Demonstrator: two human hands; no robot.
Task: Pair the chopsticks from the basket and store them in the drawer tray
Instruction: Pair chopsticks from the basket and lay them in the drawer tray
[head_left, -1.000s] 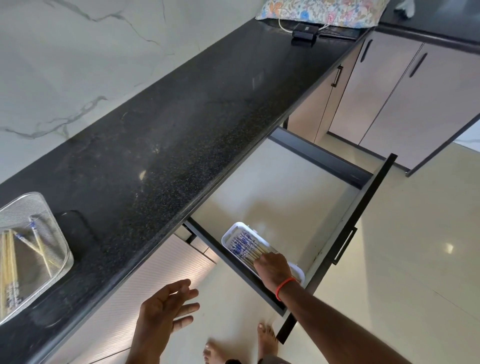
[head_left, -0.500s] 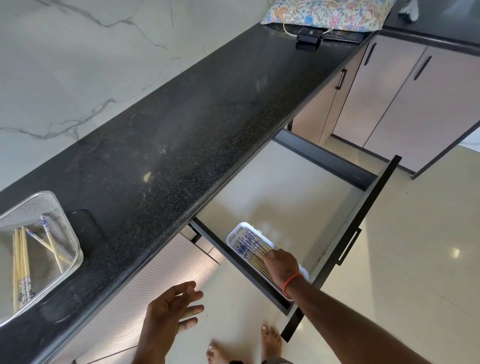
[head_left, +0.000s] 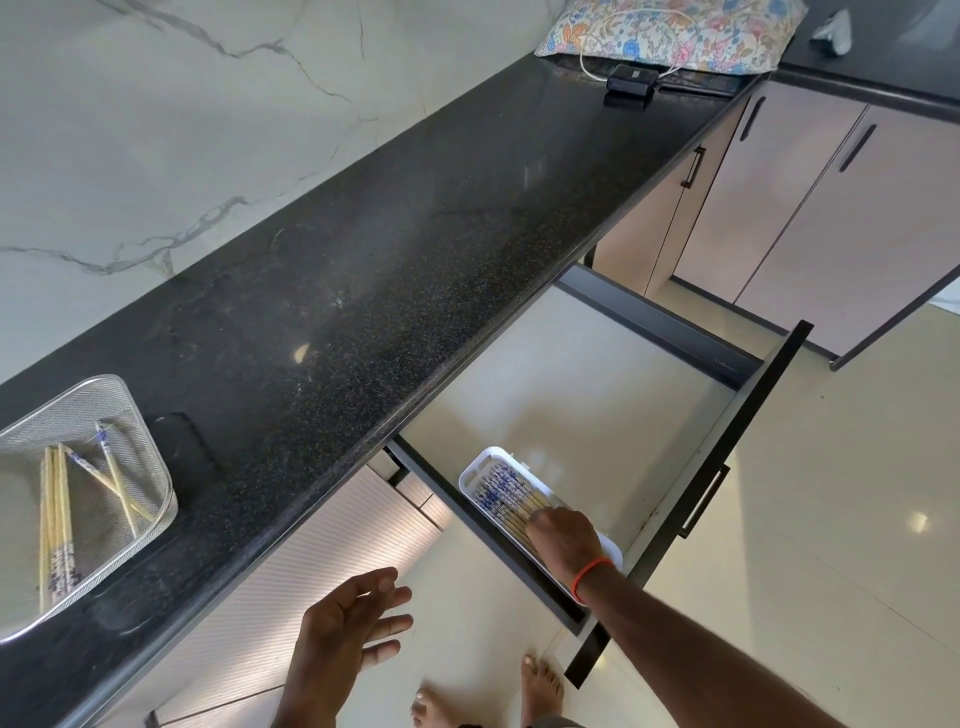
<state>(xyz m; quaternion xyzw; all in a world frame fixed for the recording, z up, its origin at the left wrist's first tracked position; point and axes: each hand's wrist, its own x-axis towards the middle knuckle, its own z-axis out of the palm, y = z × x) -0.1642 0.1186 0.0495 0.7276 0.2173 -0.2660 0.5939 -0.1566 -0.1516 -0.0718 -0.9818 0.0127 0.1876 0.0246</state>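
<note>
Basket chopsticks (head_left: 54, 499): in mesh basket (head_left: 156, 457), far left on countertop (head_left: 389, 249), long axis along the basket, two crossed | left hand (head_left: 345, 623): nearer, fingers spread, holding nothing | right hand (head_left: 563, 535): over stored chopsticks (head_left: 506, 491) in white tray (head_left: 480, 457), grip hidden, cannot tell if holding | tray: open drawer (head_left: 571, 374), left side | marble wall (head_left: 156, 130), tiled floor (head_left: 831, 519).
</note>
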